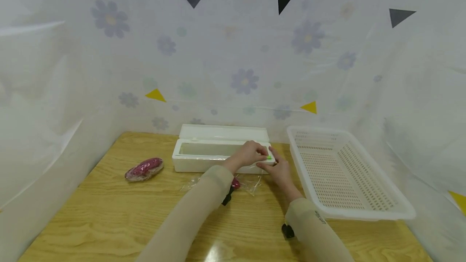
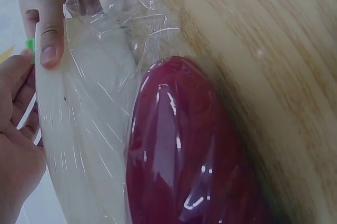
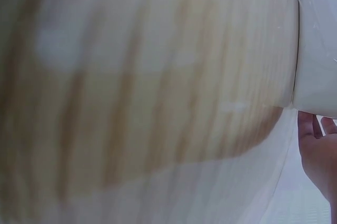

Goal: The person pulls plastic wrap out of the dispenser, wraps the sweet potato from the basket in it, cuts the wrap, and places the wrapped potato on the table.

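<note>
A long white cling film box [image 1: 204, 165] stands at the table's back with its lid [image 1: 223, 133] raised. Near its right end, my left hand [image 1: 249, 153] reaches over and pinches a small green slider [image 1: 269, 157] on the top edge. My right hand [image 1: 281, 173] grips that end, thumb against the front face. Clear film [image 2: 152, 29] hangs down the front and lies over a smooth, elongated purple-red vegetable [image 2: 179, 150], mostly hidden by my left forearm in the head view. The right wrist view catches only the right fingers at the box edge.
Another purple-red vegetable [image 1: 145, 169], wrapped in film, lies on the left of the wooden table [image 1: 109, 213]. On the right stands a white perforated basket [image 1: 309, 181]. White patterned sheeting [image 1: 225, 51] encloses the back and sides.
</note>
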